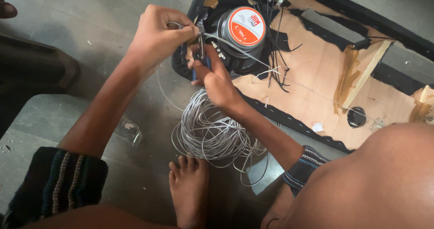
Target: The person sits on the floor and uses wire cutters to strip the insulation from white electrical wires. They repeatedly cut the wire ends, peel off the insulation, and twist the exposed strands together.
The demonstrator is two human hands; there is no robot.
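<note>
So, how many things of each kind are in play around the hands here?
Hands: 2, left hand and right hand
Blue-handled hand tool: 1, in the right hand
Loudspeaker: 1, on the wooden panel
Coil of grey wire: 1, on the floor
Bare foot: 1
Total: 7, panel included

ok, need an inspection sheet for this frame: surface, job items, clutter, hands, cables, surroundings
surface: grey concrete floor, dusty.
job's things: loudspeaker mounted in plywood panel; small tool with blue handle.
clutter: clear plastic scrap, white specks on the floor.
grippers: left hand pinches a white wire at the speaker; right hand grips the tool.
cables: coil of white wire on the floor; black leads across the panel.
surroundings: bare foot beside the coil.
</note>
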